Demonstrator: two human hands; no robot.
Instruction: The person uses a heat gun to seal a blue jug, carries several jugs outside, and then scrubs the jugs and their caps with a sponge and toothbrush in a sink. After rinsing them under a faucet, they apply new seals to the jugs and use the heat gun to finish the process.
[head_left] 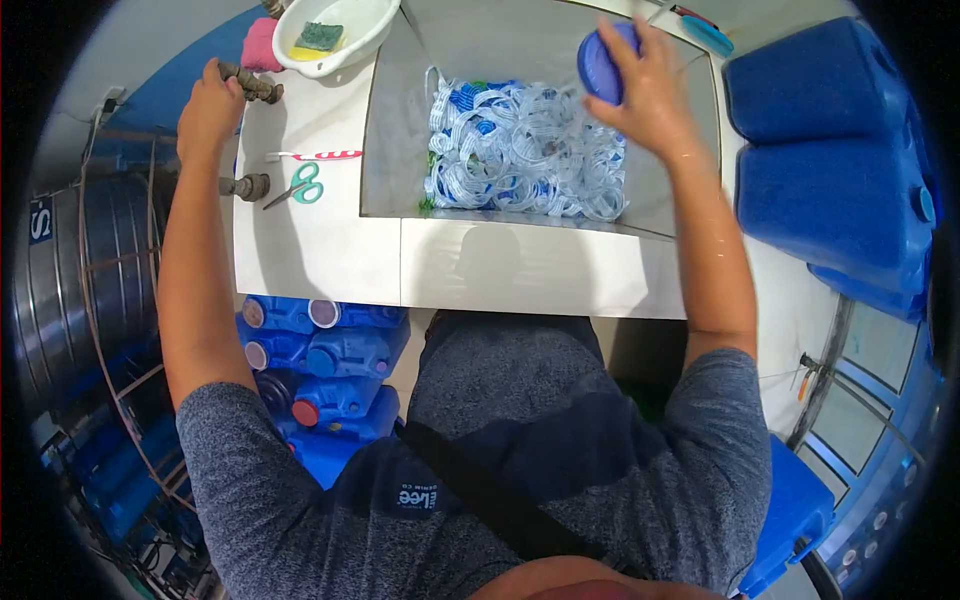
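My right hand (655,95) is raised over the back right of a grey basin (400,140). Its thumb and fingers grip a round blue-purple cap (603,66). Below and to its left, the basin holds a pile of clear-white ring-like strips (525,150) with blue pieces among them. At the far left my left hand (210,115) is closed around the end of a metal tap (255,85). Nearest to it on the white counter lie green-handled scissors (302,185) and a red-and-white toothbrush (320,155).
A white bowl (345,60) with a green-and-yellow sponge (318,38) stands at the back left, beside a pink cloth-like item (262,45). A second metal fitting (248,187) juts over the counter's left edge. Blue jugs (830,190) line the right; several blue containers (335,350) are stacked below.
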